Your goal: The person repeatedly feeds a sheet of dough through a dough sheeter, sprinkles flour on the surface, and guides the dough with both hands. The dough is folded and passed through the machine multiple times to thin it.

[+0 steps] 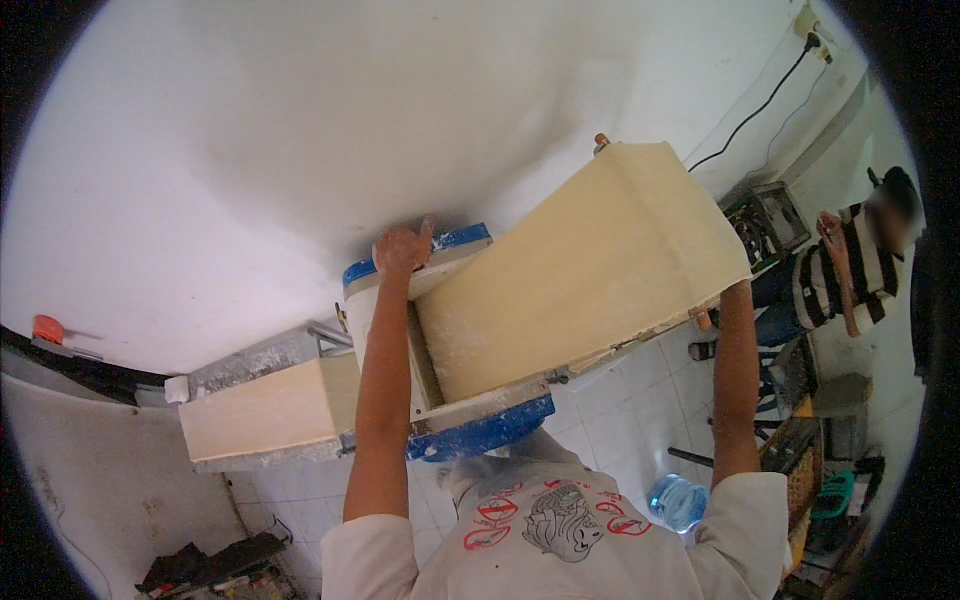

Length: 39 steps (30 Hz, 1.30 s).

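A machine with blue end covers [480,427] and cream belts, seemingly a dough sheeter, stands before me against the wall. My left hand [401,251] is at its far side, by the far blue cover [461,238], thumb raised; the other fingers are bent and partly hidden. The long cream belt [570,277] slopes out to the right, with white powder near the rollers. At that belt's outer near corner my right forearm [735,375] ends; the hand itself is hidden beneath the edge. A shorter cream belt [259,412] extends on the left.
A person in a striped shirt [810,289] is at the right, beside an open-fronted metal box [780,214]. A large blue water bottle [679,502] is on the tiled floor. A black cable [757,112] hangs from the wall socket. Dark items [217,562] lie at lower left.
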Motion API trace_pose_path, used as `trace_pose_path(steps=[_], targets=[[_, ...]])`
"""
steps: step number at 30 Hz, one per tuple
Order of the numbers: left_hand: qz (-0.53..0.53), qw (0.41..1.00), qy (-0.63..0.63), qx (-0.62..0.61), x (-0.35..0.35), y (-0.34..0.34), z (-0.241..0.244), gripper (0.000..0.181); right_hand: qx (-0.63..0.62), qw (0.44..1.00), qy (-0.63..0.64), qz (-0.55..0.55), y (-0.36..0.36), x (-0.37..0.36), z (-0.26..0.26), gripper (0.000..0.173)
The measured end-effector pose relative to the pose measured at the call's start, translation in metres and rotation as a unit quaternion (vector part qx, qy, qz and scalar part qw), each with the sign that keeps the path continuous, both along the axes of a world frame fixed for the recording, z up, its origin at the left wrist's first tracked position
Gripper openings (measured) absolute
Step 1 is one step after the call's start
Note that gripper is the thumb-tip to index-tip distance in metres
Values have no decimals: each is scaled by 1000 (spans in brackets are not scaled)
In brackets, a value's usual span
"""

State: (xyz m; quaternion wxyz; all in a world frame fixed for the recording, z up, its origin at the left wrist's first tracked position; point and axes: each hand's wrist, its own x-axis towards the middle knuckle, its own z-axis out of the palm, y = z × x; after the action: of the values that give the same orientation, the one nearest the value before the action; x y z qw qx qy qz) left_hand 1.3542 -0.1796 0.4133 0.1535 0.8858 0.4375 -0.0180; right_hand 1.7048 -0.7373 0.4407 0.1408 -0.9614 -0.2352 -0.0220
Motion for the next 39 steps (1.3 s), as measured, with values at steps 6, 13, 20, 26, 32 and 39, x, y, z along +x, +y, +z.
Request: trace_pose_path(steps=[6,13,20,26,32,39], targets=[[-14,1000,-2,2,1,4,-8,87,4,1000,-4,-2,6,-6,2,33],[-12,1000,2,10,0,3,-11,86,10,1000,-5,-10,15,-26,3,31],[-45,704,-591,-393,-101,38,-25,58,27,999,-2,-32,-2,-63,-82,29],[16,837,-448,-314,-333,103,-122,53,-189,972,137,38,-89,-238,-290,28],[-74,869,-246,-422,-413,152,-241,32,512,558,619,-207,-10,-634,-419,36],[-226,803,-237,-497,-361,143,-277,45,423,801,418,-66,375,-802,-324,58]])
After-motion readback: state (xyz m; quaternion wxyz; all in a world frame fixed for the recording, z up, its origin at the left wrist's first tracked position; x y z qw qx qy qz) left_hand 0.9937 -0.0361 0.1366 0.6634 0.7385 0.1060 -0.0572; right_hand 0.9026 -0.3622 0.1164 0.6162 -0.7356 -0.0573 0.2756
